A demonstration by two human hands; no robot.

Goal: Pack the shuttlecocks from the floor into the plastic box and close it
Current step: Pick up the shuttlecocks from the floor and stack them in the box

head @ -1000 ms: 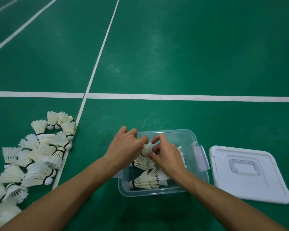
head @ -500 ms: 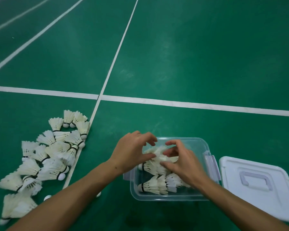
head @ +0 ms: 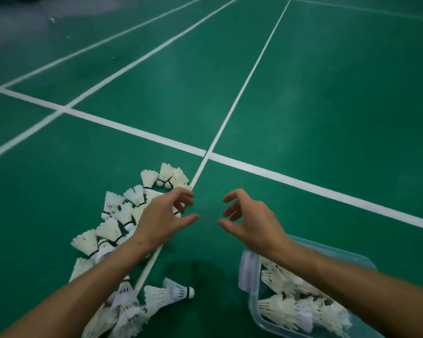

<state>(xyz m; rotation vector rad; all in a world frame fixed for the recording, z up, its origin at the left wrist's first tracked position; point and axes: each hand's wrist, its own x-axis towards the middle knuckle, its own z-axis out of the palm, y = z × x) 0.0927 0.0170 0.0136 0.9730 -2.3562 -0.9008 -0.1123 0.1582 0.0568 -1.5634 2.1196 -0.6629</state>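
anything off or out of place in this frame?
Nothing damaged or spilled. One shuttlecock lies across the white line, apart from the main pile. Both the left hand and right hand are open and empty. The plastic box is partly filled; its lid is out of view.

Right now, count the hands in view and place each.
2. The left hand is open above the shuttlecock pile; the right hand is open above bare floor, beyond the plastic box. None hidden.
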